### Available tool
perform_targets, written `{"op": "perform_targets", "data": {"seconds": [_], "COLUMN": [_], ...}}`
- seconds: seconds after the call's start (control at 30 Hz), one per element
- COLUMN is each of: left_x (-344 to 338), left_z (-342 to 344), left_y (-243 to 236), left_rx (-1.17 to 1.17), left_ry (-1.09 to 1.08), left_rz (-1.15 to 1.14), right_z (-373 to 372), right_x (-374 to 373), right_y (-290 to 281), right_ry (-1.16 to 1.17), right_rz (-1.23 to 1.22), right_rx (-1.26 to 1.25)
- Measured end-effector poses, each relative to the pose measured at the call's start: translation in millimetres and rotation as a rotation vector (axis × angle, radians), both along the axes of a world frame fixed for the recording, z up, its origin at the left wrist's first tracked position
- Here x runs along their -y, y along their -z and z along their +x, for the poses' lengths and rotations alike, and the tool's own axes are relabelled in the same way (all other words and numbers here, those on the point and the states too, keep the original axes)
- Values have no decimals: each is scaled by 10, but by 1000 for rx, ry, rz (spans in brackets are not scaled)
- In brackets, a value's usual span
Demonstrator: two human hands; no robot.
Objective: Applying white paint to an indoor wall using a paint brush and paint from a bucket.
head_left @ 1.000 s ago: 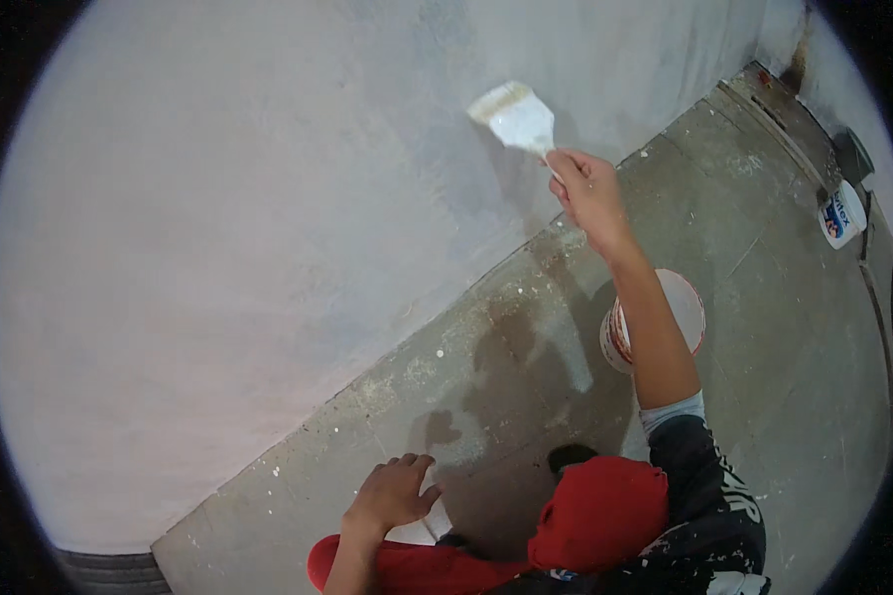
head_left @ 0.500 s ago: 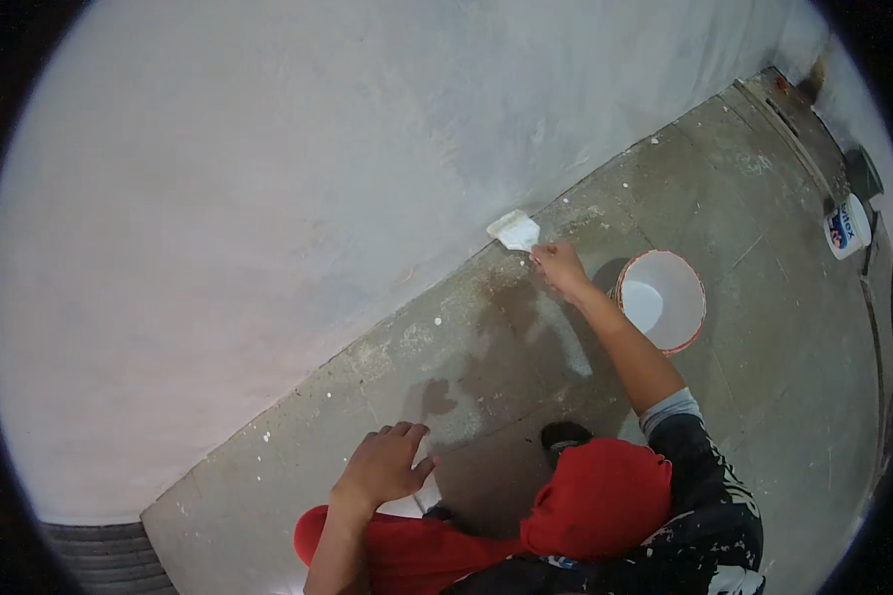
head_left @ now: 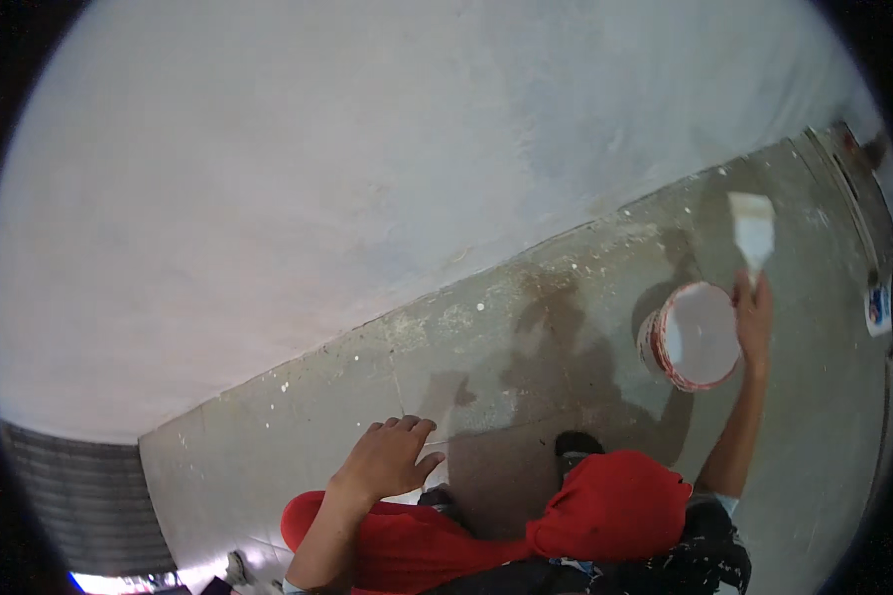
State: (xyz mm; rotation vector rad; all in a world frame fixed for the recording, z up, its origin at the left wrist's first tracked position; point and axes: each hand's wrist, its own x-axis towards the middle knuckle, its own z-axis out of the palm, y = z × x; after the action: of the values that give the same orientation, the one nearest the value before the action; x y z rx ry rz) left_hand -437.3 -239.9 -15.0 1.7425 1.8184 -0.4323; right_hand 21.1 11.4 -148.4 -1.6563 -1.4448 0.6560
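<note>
A wide paintbrush (head_left: 754, 230), white with paint, is held by its handle in my right hand (head_left: 754, 312), bristles pointing away from me. My right hand is beside the far right rim of a white bucket (head_left: 665, 347) with reddish smears round its edge; whitish paint shows inside. Over my left thigh hovers my left hand (head_left: 387, 458), fingers loosely spread and holding nothing. The pale painted wall (head_left: 268, 218) rises in front of me and to the left.
A grey floor (head_left: 804, 436) with white paint spots runs along the wall. At the right edge stands a white tub (head_left: 877, 309) near a long strip (head_left: 843, 198). A dark ribbed shutter (head_left: 69, 496) is at the lower left. My red-trousered knees (head_left: 605, 506) are bent below.
My right hand has lifted the paintbrush off the base of the wall and carried it right, past the bucket. The view has turned slightly. My left hand stays over my thigh.
</note>
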Motion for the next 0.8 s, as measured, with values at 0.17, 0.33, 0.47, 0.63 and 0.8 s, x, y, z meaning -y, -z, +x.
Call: {"op": "perform_targets", "data": {"seconds": [0.17, 0.33, 0.47, 0.63, 0.8], "left_x": [38, 42, 91, 265, 375], "left_z": [-9, -36, -31, -82, 65], "left_y": [-52, -259, -449, -559, -845], "left_rx": [64, 38, 6, -18, -49], "left_ry": [1, -69, -151, -183, -271], "left_rz": [-16, -107, -160, -99, -90], "right_z": [701, 724, 705, 100, -1053], "right_x": [116, 154, 49, 44, 277], "right_y": [435, 623, 718, 848, 582], "right_ry": [-2, 11, -44, -264, -604], "right_rz": [-197, -392, -518, -593, -730], "right_rx": [-429, -505, -511, -443, -703]}}
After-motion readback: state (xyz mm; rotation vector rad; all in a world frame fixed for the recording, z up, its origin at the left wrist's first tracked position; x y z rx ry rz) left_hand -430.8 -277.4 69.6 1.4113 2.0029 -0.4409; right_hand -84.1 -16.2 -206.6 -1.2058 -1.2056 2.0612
